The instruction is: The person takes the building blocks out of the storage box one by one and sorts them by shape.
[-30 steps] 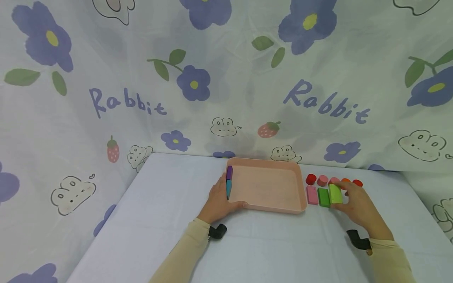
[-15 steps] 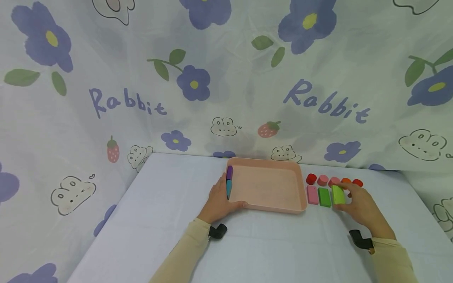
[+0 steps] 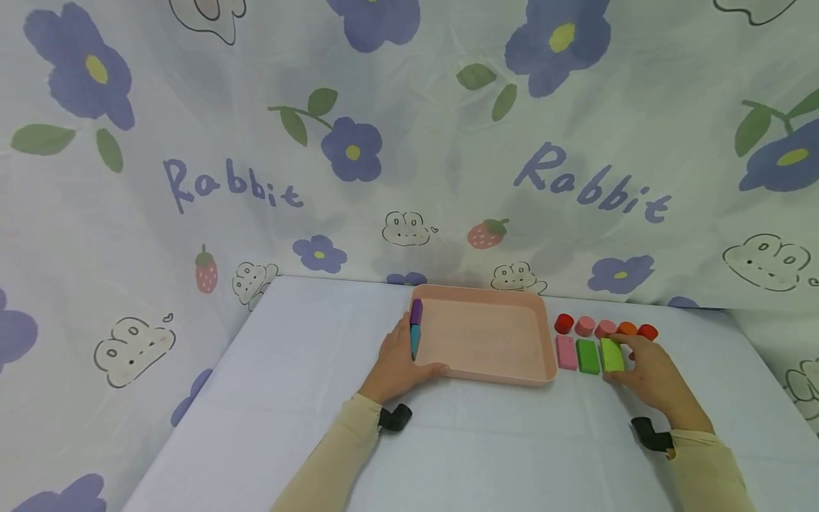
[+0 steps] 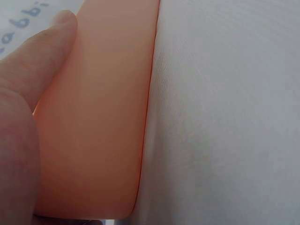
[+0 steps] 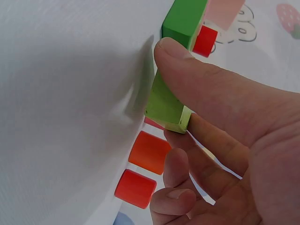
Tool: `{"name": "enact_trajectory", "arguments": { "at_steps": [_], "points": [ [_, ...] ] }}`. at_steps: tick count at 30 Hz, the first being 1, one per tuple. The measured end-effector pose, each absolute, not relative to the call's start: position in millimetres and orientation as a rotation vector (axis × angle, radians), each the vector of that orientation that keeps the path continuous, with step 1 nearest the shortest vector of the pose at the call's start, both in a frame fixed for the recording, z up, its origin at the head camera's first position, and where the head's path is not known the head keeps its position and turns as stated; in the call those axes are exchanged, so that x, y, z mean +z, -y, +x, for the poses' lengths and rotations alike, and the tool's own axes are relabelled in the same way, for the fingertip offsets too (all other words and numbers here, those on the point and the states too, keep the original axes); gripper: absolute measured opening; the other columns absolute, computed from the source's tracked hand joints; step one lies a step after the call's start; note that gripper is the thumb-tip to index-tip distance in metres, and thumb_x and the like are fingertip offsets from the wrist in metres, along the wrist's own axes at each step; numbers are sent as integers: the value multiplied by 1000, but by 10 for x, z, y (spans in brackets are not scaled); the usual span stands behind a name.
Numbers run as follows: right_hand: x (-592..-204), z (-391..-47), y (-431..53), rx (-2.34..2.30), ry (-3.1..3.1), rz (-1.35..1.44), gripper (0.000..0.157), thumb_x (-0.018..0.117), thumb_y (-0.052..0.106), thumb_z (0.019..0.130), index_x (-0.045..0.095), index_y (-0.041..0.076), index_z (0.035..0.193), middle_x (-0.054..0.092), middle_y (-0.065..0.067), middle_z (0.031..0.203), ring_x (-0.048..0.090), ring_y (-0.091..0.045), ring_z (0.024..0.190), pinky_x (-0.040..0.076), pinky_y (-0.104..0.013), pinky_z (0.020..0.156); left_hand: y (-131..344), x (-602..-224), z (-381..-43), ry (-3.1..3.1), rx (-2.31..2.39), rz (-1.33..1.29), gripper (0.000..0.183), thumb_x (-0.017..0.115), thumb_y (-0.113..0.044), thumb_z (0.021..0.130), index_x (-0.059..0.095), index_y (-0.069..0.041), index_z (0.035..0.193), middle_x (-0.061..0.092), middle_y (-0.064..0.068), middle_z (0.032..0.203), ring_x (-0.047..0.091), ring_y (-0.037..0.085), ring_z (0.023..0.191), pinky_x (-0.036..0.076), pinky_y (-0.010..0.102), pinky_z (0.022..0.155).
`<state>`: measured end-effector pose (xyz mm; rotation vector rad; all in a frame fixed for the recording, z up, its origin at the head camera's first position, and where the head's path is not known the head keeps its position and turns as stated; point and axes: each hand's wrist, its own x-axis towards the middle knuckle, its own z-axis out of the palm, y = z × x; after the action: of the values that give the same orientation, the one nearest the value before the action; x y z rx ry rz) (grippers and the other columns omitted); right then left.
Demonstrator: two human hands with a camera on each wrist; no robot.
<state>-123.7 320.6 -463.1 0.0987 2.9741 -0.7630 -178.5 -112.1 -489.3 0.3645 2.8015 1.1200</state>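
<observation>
The lime block (image 3: 612, 354) was located to the right of the tray (image 3: 480, 334), outermost in a row of three; the green block (image 3: 587, 356) and the pink block (image 3: 566, 353) lay between it and the tray. Its long axis ran near to far, roughly parallel to the tray's right wall. The right hand (image 3: 655, 377) was the nearer hand and approached from the side away from the tray. Its fingers were parted only by the block's length, pinching it with the thumb at the near end. Whether the block touched the tabletop (image 3: 512, 448) could not be confirmed. The left hand (image 3: 393, 366) was at the tray's near left corner, fingers extended along the left wall, thumb spread along the near wall. Five short cylinders (image 3: 605, 328) formed a row beyond the blocks, also right of the tray.
</observation>
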Motion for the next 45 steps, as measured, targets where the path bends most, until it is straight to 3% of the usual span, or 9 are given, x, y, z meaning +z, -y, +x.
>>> {"name": "enact_trajectory", "arguments": {
  "at_steps": [9,20,32,45],
  "points": [
    [-4652,-1243,-3227,-784,-2966,77,76,87,16,77,48,-9,138,53,-36,123,52,-49,102,57,-53,73,1118,-4901,-1786,-2798,1125,355,131,81,-63,73,3,-6,162,14,16,167,14,37,152,12,55,122],
    [-4689,-1275,-3275,-793,-2888,177,81,85,24,80,43,-7,142,54,-32,110,50,-44,96,53,-44,67,1129,-4897,-1787,-2808,1128,374,132,81,-63,73,4,-3,161,14,18,166,14,36,152,11,54,122],
    [-4707,-1282,-3319,-780,-2872,198,85,85,29,80,41,-6,143,55,-33,110,51,-44,94,53,-44,68,1125,-4888,-1784,-2800,1135,363,132,82,-62,73,3,-4,161,14,18,166,14,38,152,13,55,122],
    [-4510,-1214,-3234,-783,-2953,129,81,85,29,81,45,-8,140,53,-35,123,50,-48,105,56,-47,68,1121,-4879,-1785,-2800,1127,370,131,81,-62,74,3,-3,161,13,18,167,13,36,153,10,54,122]
  ]
}}
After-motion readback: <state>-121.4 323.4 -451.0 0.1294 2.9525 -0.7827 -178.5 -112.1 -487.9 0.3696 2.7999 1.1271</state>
